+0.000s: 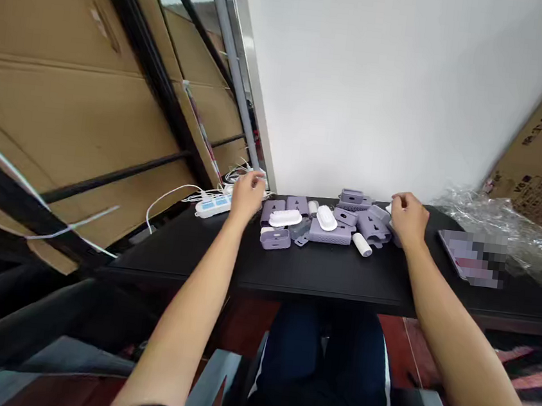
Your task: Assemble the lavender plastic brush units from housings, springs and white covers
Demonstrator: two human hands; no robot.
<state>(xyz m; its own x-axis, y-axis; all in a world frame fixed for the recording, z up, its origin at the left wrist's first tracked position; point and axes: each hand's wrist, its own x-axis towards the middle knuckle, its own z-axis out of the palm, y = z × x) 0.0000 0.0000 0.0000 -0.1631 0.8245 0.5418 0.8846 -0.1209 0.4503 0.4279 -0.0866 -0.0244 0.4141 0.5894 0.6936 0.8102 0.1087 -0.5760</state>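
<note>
A heap of several lavender and white plastic parts (332, 221) lies at the far middle of a black table (312, 272). My left hand (247, 195) rests at the heap's left end, fingers curled down over a lavender block (273, 211); whether it grips anything is hidden. My right hand (409, 219) sits at the heap's right end, fingers curled over lavender pieces (374, 227), with something white just showing at its fingertips. A white cylinder (361, 244) lies on the table in front of the heap, near my right hand.
A white power strip (212, 205) with loose white cables sits at the table's far left edge. Crinkled clear plastic wrap (501, 221) and a flat lavender item (473, 256) lie at the right. Cardboard boxes (69, 98) on a black rack stand left, another box far right.
</note>
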